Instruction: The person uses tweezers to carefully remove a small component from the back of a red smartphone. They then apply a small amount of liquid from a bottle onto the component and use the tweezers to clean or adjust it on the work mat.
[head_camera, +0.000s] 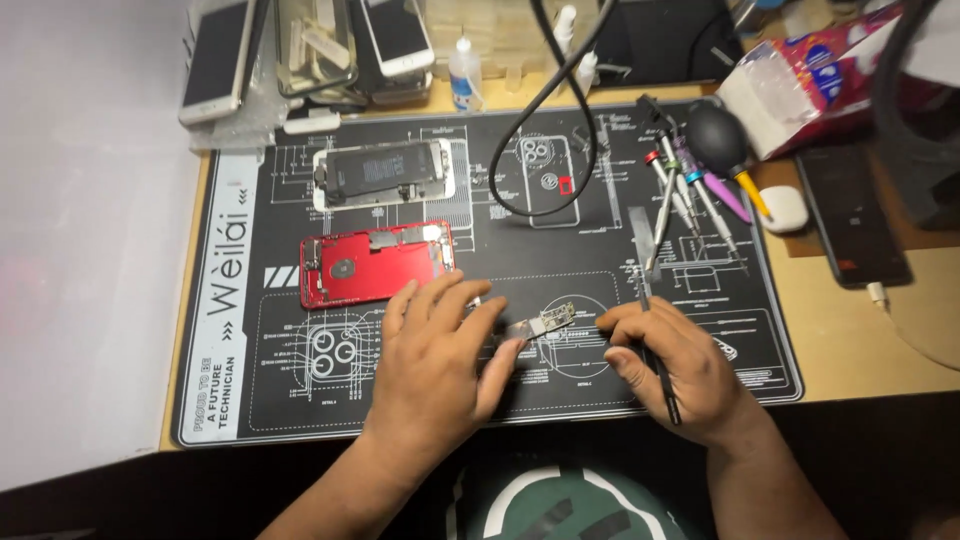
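My left hand (435, 355) rests on the black work mat (250, 330) and pins the near end of a small phone circuit board (545, 322) with its fingertips. My right hand (672, 365) sits just right of the board and grips black tweezers (660, 375), whose upper part points up past the fingers toward the board's right end. A red phone rear housing (372, 263) lies open just above my left hand. Above it lies a white phone screen assembly (385, 172), face down.
Several screwdrivers (680, 200), a black dust blower (718, 140) and a pink pry tool lie at the mat's upper right. A black cable loop (545, 120) hangs over the mat. Stacked phones (300, 50), small bottles (465, 72), a black phone (852, 215) and a white earbud case (784, 208) surround it.
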